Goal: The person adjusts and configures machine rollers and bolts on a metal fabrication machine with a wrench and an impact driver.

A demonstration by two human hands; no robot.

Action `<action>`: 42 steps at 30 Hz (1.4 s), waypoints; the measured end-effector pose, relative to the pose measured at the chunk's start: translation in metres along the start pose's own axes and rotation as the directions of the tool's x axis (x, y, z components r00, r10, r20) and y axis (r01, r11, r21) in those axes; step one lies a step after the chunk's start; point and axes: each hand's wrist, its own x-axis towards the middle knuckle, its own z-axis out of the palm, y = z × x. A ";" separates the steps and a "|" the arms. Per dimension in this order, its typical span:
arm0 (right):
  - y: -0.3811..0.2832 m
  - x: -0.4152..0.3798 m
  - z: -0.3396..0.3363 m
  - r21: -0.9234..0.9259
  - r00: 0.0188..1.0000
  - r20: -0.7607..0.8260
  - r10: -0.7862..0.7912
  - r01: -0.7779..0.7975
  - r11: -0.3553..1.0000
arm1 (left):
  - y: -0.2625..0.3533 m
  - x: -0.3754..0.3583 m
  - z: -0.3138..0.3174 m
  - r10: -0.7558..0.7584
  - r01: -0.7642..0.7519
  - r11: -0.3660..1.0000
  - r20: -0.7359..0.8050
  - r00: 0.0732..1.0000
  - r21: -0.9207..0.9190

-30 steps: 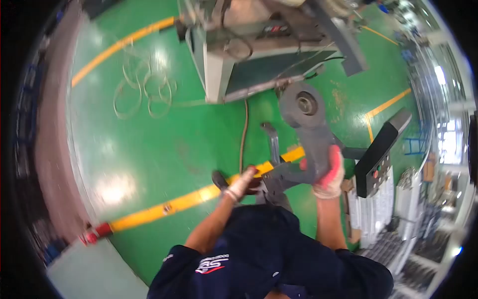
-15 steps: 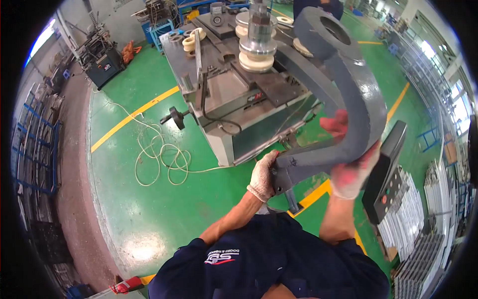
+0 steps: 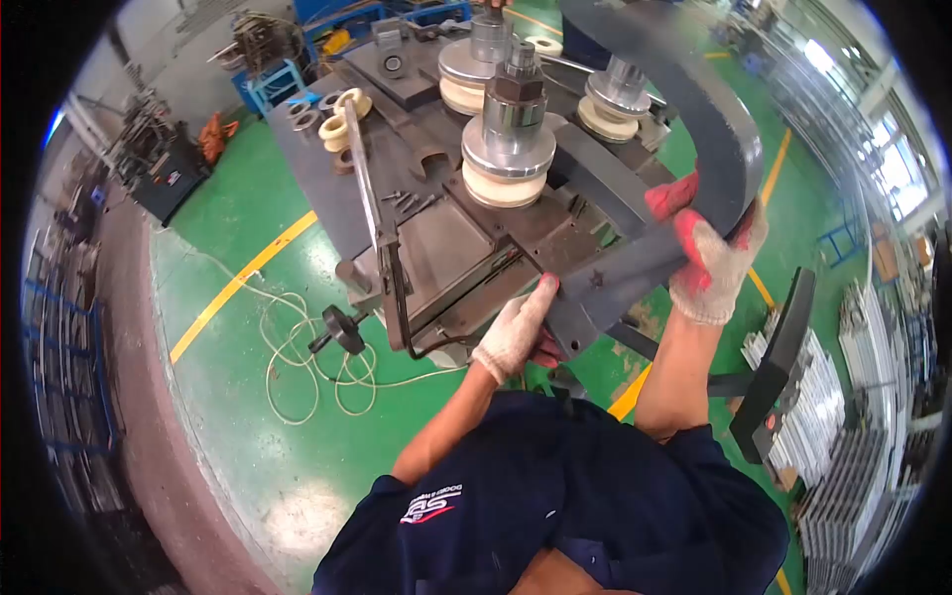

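Person holds a heavy curved grey steel arm (image 3: 694, 109) above the roller bending machine (image 3: 436, 238). L hand (image 3: 516, 332) clamped on its lower end at 6 o'clock; R hand (image 3: 709, 253) clamped on the bend at 3 o'clock (both gloved). Judgement: keep both grips firm, arm level, lower slow. In the way: tall roller stack (image 3: 508, 139) at 12 o'clock, crank handle (image 3: 342, 327) at 9. Control box (image 3: 778, 367) at 4, cable (image 3: 307, 357) on floor.

Top of the curved grey steel part (image 3: 694, 109) cut off by the upper edge, right-hand fingers (image 3: 666, 196) partly behind it.
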 end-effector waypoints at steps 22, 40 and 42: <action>0.116 0.076 0.028 -0.159 0.976 0.141 0.166 -0.143 0.977 | -0.010 0.103 -0.029 0.166 -0.162 0.984 -0.064 0.984 0.068; 0.143 0.093 0.013 -0.093 0.956 0.213 0.201 -0.185 0.978 | -0.028 0.133 -0.047 0.275 -0.195 0.899 -0.158 0.948 0.391; 0.143 0.094 0.011 -0.102 0.955 0.216 0.202 -0.184 0.978 | -0.009 0.120 -0.056 0.276 -0.157 0.841 -0.160 0.948 0.518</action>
